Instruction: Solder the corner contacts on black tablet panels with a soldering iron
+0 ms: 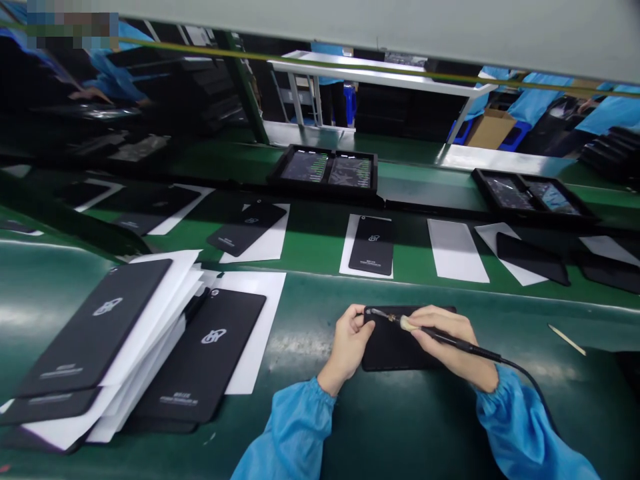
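Soldering iron (457, 342) over black panel (393, 350).
Right hand (453, 337): grip wrapped round iron. Left hand (349, 343): grip pinching panel's corner.

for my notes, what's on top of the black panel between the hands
The left hand grips the black panel by its left end; the right hand holds a corded tool over it, tip near that end. The right hand hides the surface beneath it.

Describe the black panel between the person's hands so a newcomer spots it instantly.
Find the near green table, then the blue sleeves over it. There, the left hand grips a corner of the black panel; the right hand holds a soldering iron. Unlike the piled panels at left, this one alone sits under the iron's tip.
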The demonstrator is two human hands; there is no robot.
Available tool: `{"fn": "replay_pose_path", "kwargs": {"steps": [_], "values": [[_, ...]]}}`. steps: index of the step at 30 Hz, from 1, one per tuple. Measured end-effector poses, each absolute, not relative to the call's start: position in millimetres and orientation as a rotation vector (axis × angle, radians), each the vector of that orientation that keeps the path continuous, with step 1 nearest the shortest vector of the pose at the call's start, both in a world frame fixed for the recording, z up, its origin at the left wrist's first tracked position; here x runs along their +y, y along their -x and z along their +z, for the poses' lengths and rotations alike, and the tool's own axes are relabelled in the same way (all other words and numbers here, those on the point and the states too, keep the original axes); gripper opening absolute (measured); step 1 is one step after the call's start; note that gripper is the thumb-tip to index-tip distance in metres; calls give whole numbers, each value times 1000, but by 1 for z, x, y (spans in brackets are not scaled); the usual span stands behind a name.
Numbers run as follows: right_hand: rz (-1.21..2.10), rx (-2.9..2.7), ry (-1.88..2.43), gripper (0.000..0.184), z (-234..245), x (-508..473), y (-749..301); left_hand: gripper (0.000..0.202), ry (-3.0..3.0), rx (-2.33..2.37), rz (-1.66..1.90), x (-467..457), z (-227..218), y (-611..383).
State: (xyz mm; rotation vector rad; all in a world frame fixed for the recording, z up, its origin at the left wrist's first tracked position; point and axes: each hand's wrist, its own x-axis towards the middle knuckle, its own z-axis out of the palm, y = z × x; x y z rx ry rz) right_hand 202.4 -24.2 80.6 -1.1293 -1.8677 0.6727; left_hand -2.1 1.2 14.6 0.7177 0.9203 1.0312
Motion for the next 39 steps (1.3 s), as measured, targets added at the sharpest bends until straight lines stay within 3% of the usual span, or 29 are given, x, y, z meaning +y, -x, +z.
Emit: {"fn": "replay_pose_path", "kwargs": {"steps": [16, 24, 39], "values": [[640, -1840, 1145, 16, 70, -27, -196, 27, -750, 903, 1041, 1, 10, 2], [412, -1663, 1252, 10, 61, -45, -194, 26, -735, 910, 1058, 1, 10, 1], [465, -1630, 1297, 11, 46, -50, -183, 29, -733, 896, 1062, 1, 7, 1]]}}
